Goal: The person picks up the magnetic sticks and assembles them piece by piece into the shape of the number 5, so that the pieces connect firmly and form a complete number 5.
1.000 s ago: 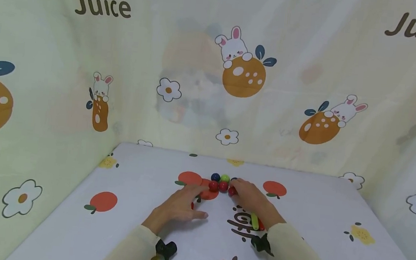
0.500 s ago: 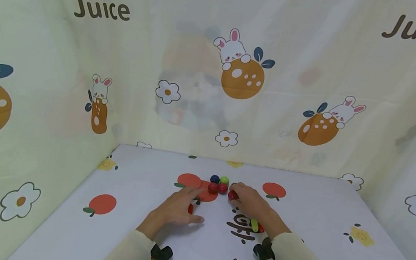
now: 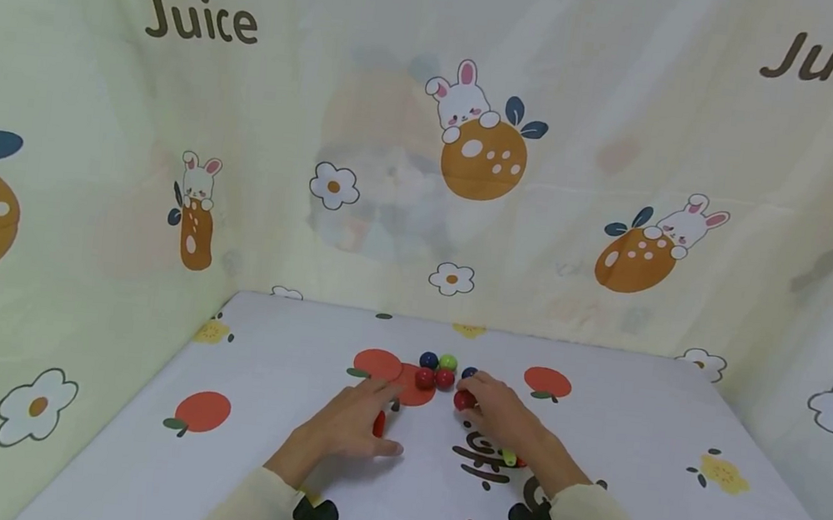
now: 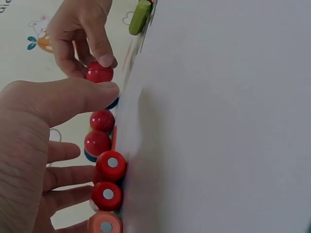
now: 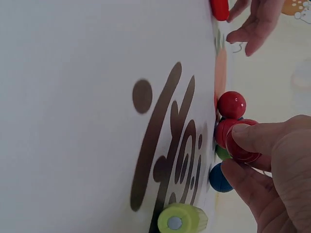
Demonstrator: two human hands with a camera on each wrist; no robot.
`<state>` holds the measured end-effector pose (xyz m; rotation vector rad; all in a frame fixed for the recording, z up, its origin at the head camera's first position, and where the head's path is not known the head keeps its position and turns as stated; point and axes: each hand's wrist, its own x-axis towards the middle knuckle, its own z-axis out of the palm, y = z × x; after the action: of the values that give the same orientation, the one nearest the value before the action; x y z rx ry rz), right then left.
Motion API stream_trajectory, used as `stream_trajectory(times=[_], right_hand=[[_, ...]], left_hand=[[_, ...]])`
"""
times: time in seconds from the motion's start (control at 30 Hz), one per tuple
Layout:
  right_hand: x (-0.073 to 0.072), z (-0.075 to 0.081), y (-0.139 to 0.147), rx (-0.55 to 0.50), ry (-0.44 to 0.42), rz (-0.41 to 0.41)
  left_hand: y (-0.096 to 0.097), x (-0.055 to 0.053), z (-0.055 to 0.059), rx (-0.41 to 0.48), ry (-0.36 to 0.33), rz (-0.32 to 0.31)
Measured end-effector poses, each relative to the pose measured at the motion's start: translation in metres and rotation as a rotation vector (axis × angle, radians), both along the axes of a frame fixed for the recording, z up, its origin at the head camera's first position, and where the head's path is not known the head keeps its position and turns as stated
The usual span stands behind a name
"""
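Pinches a red ball [image 3: 464, 400] in the right hand [image 3: 503, 415], with thumb and fingers clamped on it, just in front of a blue ball [image 3: 469, 373] (partly hidden). Holds the left hand [image 3: 348, 418] with fingers apart, just beside red pieces [image 4: 108, 194] on the table [image 3: 397, 501]; whether touching, cannot tell. Between both hands, four more balls [image 3: 444, 379]: two red, one blue, one green.

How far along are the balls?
Looks done: blue ball, green ball and two red balls sit clustered.
In hand: right hand pinches a third red ball, apart from the cluster.
Left, probably: setting that one down; second blue ball also sits apart. Green stick and red sticks by the left hand aren't gripped.
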<state>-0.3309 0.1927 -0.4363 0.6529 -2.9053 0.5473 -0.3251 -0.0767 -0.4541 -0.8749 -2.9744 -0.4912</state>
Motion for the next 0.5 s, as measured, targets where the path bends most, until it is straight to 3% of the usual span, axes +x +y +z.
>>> stream_trajectory(times=[0.27, 0.5], right_hand=[[0.013, -0.001, -0.006, -0.06, -0.03, -0.029], [0.022, -0.006, -0.005, -0.055, -0.035, -0.053]], left_hand=[[-0.009, 0.002, -0.005, -0.006, 0.031, 0.004], [-0.015, 0.004, -0.009, 0.007, 0.004, 0.034]])
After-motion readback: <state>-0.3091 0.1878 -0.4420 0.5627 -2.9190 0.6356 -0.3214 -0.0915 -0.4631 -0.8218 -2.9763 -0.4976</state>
